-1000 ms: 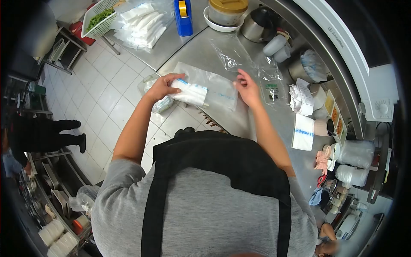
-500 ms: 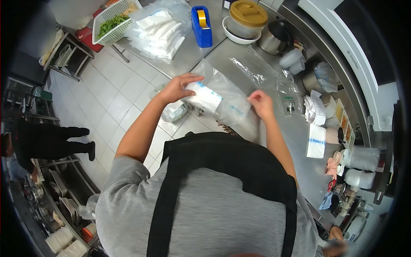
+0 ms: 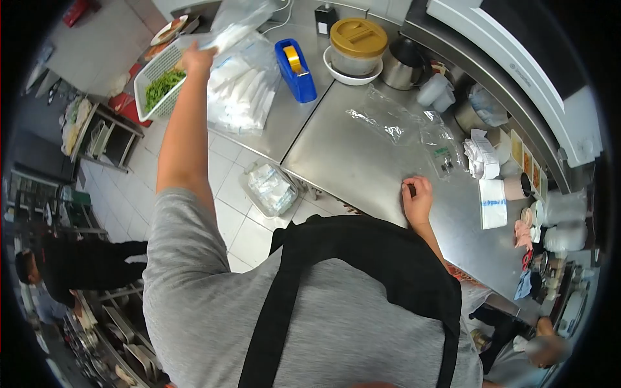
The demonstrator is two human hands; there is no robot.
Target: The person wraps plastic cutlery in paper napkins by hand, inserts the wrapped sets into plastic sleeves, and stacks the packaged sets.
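My left hand (image 3: 199,59) is stretched to the far left, its fingers at a clear plastic bag with a white roll (image 3: 234,32) above a pile of bagged white rolls (image 3: 242,90). My right hand (image 3: 417,197) rests with curled fingers on the steel counter (image 3: 349,152); what it holds, if anything, is hidden. A blue tape dispenser (image 3: 295,71) stands right of the pile. Flat clear plastic bags (image 3: 394,119) lie beyond my right hand. A clear container of wrapped white packs (image 3: 270,189) sits below the counter's left edge.
A white basket of greens (image 3: 162,87) is at the far left. Behind stand a gold-lidded tub (image 3: 358,42) and a steel jug (image 3: 405,63). Paper slips (image 3: 482,155) and a folded white cloth (image 3: 493,204) lie right. A person in black (image 3: 90,265) stands left; another person (image 3: 517,349) is lower right.
My left hand has moved from the near counter edge to the pile at far left. The bag and white roll have left the spot between my hands. My right hand has moved slightly nearer.
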